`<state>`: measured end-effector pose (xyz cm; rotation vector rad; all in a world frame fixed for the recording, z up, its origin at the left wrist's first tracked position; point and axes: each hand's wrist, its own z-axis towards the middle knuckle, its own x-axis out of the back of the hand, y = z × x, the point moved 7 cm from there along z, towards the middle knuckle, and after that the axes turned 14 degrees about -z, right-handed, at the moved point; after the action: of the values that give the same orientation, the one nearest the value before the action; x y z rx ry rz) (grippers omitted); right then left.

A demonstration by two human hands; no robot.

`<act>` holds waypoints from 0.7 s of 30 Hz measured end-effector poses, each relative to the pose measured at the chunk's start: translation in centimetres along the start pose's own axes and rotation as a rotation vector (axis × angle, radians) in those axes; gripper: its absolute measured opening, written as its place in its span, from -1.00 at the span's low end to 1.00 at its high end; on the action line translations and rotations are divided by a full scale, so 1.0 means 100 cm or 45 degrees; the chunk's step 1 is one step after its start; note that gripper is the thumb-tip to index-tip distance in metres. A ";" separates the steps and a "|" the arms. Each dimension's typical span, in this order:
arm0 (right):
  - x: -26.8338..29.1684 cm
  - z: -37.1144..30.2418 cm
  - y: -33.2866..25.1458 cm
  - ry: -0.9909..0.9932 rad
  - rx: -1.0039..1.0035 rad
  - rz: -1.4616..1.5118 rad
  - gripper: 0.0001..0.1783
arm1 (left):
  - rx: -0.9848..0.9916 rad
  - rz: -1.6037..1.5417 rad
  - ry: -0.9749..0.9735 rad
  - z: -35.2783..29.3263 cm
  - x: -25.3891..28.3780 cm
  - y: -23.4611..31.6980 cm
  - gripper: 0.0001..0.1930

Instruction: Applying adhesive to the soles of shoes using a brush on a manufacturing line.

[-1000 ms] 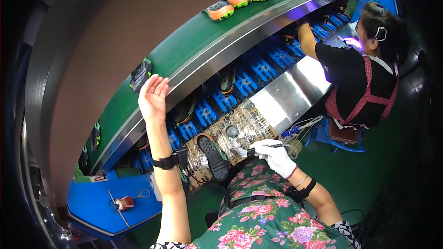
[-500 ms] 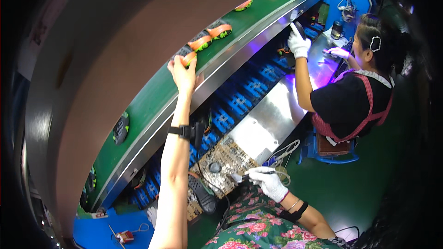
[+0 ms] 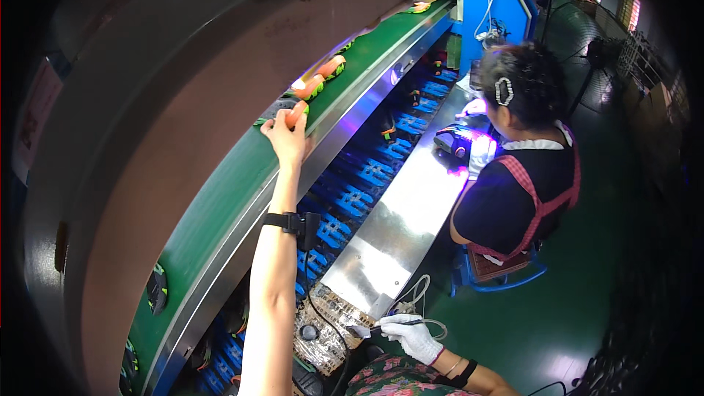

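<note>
While the left hand [image 3: 287,139] stretches up to the green conveyor belt [image 3: 220,198], its fingers close around an orange shoe piece [image 3: 296,113]. Down low, the gloved right hand [image 3: 412,335] pinches a thin brush [image 3: 381,327], keeping it clear of the reach.

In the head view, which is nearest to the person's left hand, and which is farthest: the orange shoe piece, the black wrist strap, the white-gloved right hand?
1. Orange shoe piece, under the left hand on the green belt.
2. Black wrist strap, lower down the same arm.
3. Right hand, at the bottom, holding a thin tool.

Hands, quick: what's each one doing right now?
Left hand: closed on an orange shoe on the green belt.
Right hand, gloved: closed on a brush.
</note>
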<state>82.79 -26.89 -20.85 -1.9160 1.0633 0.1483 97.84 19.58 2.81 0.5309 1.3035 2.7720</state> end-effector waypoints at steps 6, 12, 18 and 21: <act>-0.017 -0.003 -0.007 -0.092 0.070 -0.019 -0.79 | 0.352 -1.220 0.241 -0.017 0.063 0.008 -0.70; -0.041 -0.012 -0.015 -0.172 0.156 -0.150 -0.79 | 0.498 -1.773 0.311 -0.073 0.196 0.014 -0.53; -0.067 -0.008 0.001 -0.255 0.155 -0.193 -0.75 | 0.479 -1.928 -0.132 -0.217 0.297 0.066 -0.04; -0.083 -0.010 0.014 -0.284 0.117 -0.165 -0.78 | 0.585 -2.052 -0.154 -0.293 0.339 0.053 0.03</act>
<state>76.33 -22.83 -17.21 -1.8311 0.7822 0.2304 57.28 0.26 -0.60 -0.3069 1.3308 1.1171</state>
